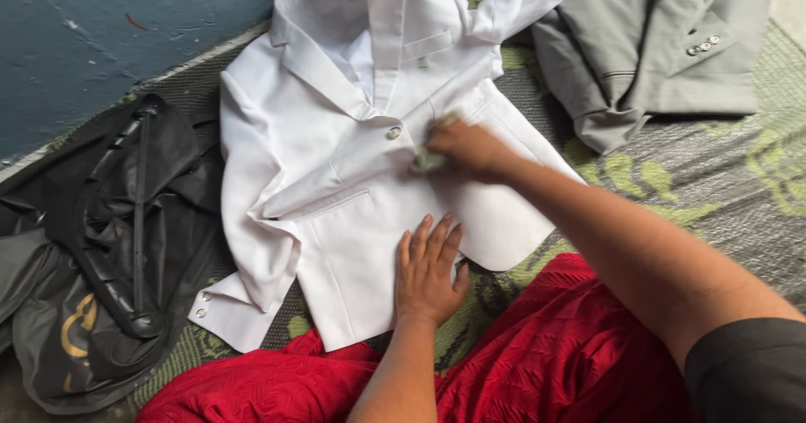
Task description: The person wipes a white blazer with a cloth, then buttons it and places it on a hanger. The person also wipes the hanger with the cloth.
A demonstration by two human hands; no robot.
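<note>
A white suit jacket [336,163] lies face up on a patterned mat, buttoned at one silver button [393,133]. My left hand [428,272] rests flat on its lower front panel, fingers spread, holding nothing. My right hand [466,148] is closed around a small pale green cloth [430,159] and presses it against the jacket just right of the button. A red garment [546,364] covers my lap at the bottom edge.
A grey jacket [655,45] lies folded at the upper right. A black garment bag with a black hanger [126,221] lies at the left. The grey and green mat [722,180] runs beneath everything; a blue wall [101,37] stands at the upper left.
</note>
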